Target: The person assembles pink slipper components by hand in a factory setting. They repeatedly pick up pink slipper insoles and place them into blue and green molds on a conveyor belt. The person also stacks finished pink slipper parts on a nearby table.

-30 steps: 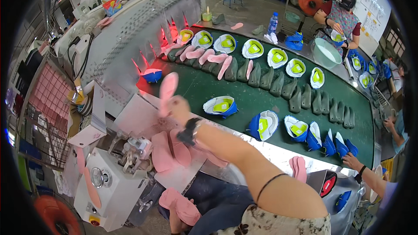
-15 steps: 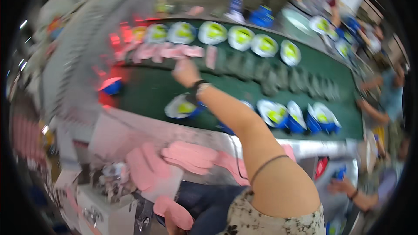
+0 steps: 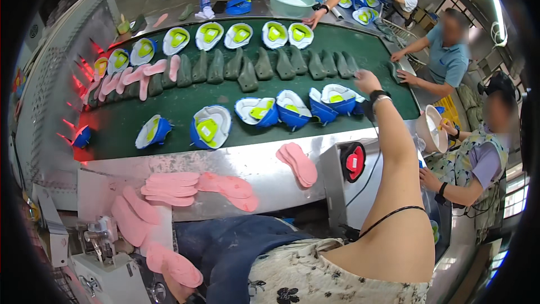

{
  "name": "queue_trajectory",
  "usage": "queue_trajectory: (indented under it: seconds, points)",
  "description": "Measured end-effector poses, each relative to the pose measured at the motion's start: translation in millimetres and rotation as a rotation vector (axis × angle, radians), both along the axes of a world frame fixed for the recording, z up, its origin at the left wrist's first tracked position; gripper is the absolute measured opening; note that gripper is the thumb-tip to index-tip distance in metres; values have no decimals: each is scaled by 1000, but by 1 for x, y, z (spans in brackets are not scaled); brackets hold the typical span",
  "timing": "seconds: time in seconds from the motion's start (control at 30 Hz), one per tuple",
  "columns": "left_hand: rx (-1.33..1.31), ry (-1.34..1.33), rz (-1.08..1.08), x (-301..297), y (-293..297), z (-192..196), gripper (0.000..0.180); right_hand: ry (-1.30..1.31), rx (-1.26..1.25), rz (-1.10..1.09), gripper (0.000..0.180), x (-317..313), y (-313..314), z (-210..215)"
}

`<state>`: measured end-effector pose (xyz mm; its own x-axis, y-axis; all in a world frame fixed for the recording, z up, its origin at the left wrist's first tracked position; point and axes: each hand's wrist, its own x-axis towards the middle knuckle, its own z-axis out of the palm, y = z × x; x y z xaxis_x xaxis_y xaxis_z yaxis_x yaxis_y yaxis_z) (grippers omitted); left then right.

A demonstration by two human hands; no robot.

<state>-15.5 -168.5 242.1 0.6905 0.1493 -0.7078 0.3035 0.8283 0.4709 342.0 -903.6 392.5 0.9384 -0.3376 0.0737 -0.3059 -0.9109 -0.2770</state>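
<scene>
My right hand (image 3: 367, 81) reaches over the green conveyor belt (image 3: 185, 98), its fingers curled at the end of the rightmost dark green shoe last (image 3: 350, 62) in a row of several. At the lower left, my left hand is mostly hidden beneath a few pink insoles (image 3: 174, 264) that it holds; only part of the forearm shows. Other pink insoles (image 3: 145, 81) lie across the lasts at the belt's left end. Blue-and-white shoe uppers (image 3: 210, 126) with yellow-green labels line the belt's near side, and more stand along the far side (image 3: 242, 35).
Stacked pink insoles (image 3: 170, 188) lie on the metal ledge (image 3: 253, 166). A machine (image 3: 62, 101) with red-lit strips stands at the belt's left end. Co-workers are at the far and right sides; one hand (image 3: 406, 77) holds a last. A pale basin (image 3: 290, 1) sits at the back.
My right hand has moved from the pink insoles at the belt's left to the right end of the last row. The view has shifted and become sharper. My left hand still holds insoles.
</scene>
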Motion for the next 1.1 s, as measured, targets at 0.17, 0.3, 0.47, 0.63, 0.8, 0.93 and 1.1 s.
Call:
queue_trajectory:
  seconds: [0.17, 0.3, 0.47, 0.63, 0.8, 0.93, 1.1]
  points:
    - [79, -111, -224, -1, -21, 21, 35, 129, 159, 60, 57, -64, -73, -26]
    - [95, -11, -108, 9, -27, 29, 36, 113, -54, 176, 59, -64, -62, -54]
    - [137, -7, -108, 23, -40, 41, 36, 324, 5, 26, 42, -43, -93, -94]
    - [115, -152, -170, 22, -33, 18, 28, 534, -288, 233, 37, -23, -131, -124]
    - [76, -158, -80, 25, -24, 11, 29, 309, 473, 14, 33, -21, -153, -117]
    - [-12, -130, 60, 18, -26, 18, 30, 142, 596, 293, 16, 89, -83, -57]
    - [-30, -99, 91, 5, -15, -17, 34, 242, 660, 842, 21, 131, 268, 54]
